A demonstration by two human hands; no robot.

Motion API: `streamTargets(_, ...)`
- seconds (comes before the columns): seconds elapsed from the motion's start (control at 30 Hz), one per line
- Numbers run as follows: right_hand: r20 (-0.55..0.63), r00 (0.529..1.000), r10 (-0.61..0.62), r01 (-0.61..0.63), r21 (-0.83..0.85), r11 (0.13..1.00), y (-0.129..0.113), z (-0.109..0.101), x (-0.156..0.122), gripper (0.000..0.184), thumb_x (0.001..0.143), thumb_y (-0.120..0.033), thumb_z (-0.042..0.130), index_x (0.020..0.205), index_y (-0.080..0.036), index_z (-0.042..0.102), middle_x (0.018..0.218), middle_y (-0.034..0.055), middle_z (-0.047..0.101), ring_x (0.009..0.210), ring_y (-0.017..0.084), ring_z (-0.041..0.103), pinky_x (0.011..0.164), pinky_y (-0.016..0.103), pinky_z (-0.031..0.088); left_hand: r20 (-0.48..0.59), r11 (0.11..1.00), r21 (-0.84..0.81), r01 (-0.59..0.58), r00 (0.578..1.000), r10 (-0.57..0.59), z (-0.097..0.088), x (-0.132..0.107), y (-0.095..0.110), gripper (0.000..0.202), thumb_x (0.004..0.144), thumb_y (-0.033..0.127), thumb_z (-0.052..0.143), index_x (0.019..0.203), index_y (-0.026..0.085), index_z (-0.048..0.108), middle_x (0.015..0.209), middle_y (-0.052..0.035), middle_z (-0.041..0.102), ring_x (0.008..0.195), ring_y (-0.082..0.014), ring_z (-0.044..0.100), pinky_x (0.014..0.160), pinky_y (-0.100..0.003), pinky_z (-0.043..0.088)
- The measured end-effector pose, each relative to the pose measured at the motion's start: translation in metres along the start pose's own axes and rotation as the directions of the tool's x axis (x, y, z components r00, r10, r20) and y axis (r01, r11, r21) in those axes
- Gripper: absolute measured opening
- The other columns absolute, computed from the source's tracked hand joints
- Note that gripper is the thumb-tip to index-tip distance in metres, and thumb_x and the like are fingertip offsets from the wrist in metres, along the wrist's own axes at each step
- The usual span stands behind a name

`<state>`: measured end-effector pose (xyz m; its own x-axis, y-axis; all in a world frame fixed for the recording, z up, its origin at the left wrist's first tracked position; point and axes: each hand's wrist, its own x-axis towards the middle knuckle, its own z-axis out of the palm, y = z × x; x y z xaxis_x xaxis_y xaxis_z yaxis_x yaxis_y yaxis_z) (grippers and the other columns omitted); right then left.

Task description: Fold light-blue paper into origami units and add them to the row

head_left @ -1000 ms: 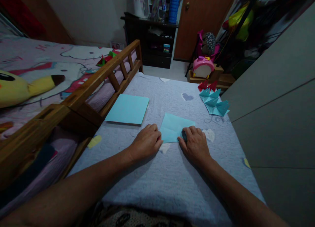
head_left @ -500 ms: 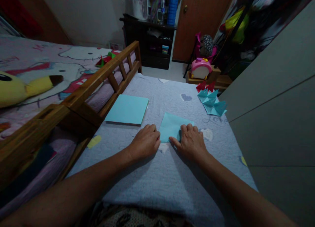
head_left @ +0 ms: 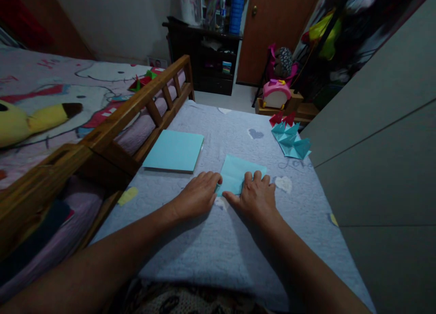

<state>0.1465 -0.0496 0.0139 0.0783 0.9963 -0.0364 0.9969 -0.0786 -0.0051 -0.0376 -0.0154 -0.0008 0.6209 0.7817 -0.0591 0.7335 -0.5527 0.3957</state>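
Observation:
A light blue sheet of paper (head_left: 235,171) lies on the cloth-covered surface, with a faint crease across it. Its lower left edge is pinched in the curled fingers of my left hand (head_left: 199,193), where the paper lifts slightly. My right hand (head_left: 258,196) presses on the sheet's lower right part, hiding it. That hand's thumb stretches left along the near edge, apart from its fingers. To the upper left rests a stack of light blue paper (head_left: 175,150), touched by neither hand. Folded blue paper pieces (head_left: 291,139) stand at the far right, in front of red folded ones (head_left: 282,119).
A wooden bed rail (head_left: 136,110) borders the left side of the patterned cloth (head_left: 190,255). Behind it, a yellow plush toy (head_left: 44,121) lies on the bed. A pale cabinet panel (head_left: 384,169) rises along the right. A dark cabinet (head_left: 200,55) stands at the back.
My right hand has slid left along the near edge of the sheet, its thumb now closer to my left hand. The left hand has shifted slightly left, still at the left edge.

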Motion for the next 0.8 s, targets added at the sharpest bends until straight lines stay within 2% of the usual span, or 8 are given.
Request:
streamTargets(0.27, -0.087, 0.996, 0.009, -0.008, 0.011, 1.000, -0.007, 0.005, -0.006, 0.068, 0.079, -0.077, 0.056, 0.106, -0.014, 0.060, 0.106, 0.0210, 0.058, 0.100, 0.040, 0.053, 0.079, 0.050, 0.042, 0.018, 0.999, 0.019, -0.040, 0.999, 0.040, -0.005, 0.000, 0.001, 0.019, 0.088, 0.012, 0.049, 0.105, 0.020, 0.055, 0.104, -0.0073, 0.058, 0.101, -0.0242, 0.052, 0.090, -0.037, 0.044)
streamTargets(0.53, -0.100, 0.995, -0.006, 0.006, -0.003, 1.000, -0.002, 0.007, -0.006, 0.065, 0.082, -0.074, 0.055, 0.106, -0.015, 0.060, 0.108, 0.0205, 0.059, 0.103, 0.040, 0.053, 0.086, 0.052, 0.038, 0.062, 0.995, 0.087, -0.053, 0.997, 0.047, -0.008, 0.000, 0.002, 0.019, 0.089, 0.010, 0.049, 0.103, 0.018, 0.059, 0.103, -0.0086, 0.058, 0.098, -0.0240, 0.053, 0.088, -0.036, 0.044)
streamTargets(0.67, -0.105, 0.994, -0.002, 0.002, 0.002, 1.000, 0.000, 0.008, -0.005, 0.065, 0.082, -0.075, 0.054, 0.106, -0.015, 0.060, 0.108, 0.0199, 0.060, 0.103, 0.040, 0.053, 0.087, 0.052, 0.038, 0.070, 0.971, 0.231, -0.062, 0.996, 0.047, -0.009, -0.005, 0.012, 0.018, 0.091, 0.013, 0.048, 0.102, 0.018, 0.061, 0.102, -0.0100, 0.059, 0.094, -0.0260, 0.052, 0.082, -0.038, 0.045)
streamTargets(0.8, -0.114, 0.993, 0.000, 0.000, -0.006, 1.000, -0.001, 0.009, -0.006, 0.062, 0.084, -0.072, 0.053, 0.106, -0.015, 0.060, 0.107, 0.0194, 0.060, 0.103, 0.039, 0.052, 0.087, 0.051, 0.037, 0.062, 0.954, 0.288, -0.080, 0.996, 0.065, -0.004, -0.019, 0.027, 0.027, 0.093, 0.021, 0.052, 0.119, 0.018, 0.059, 0.111, -0.0116, 0.062, 0.102, -0.0287, 0.052, 0.086, -0.040, 0.044)
